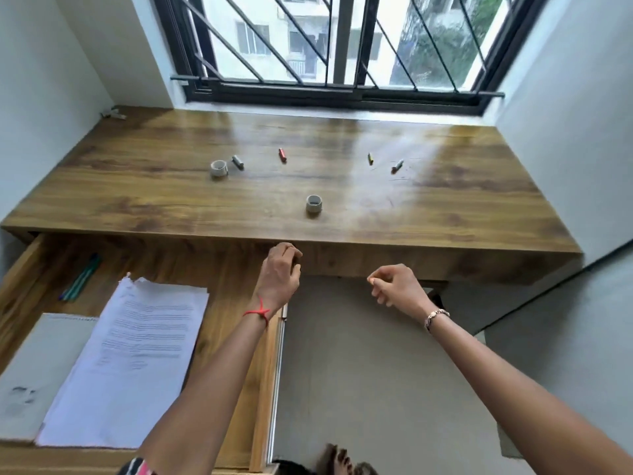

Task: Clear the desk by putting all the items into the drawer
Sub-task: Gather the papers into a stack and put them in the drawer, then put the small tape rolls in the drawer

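Note:
On the wooden desk [445,207] lie two grey tape rolls, one near the front middle [313,204] and one at the left [219,168]. A grey marker [237,162] lies beside the left roll. Farther back are a red crayon [282,155], a yellow crayon [370,158] and a grey-and-red marker [397,166]. The drawer [226,269] stands pulled out at the lower left, holding a stack of papers [137,354], a grey notebook [37,371] and green pens [82,277]. My left hand [279,272] hovers over the drawer's right corner, fingers curled, nothing visible in it. My right hand [394,286] hangs below the desk edge, loosely closed, empty.
A barred window [342,46] runs behind the desk, with white walls at both sides. A small white object [113,113] lies at the desk's far left corner. Grey floor [376,371] spreads below my right arm, and my foot [339,461] shows at the bottom edge.

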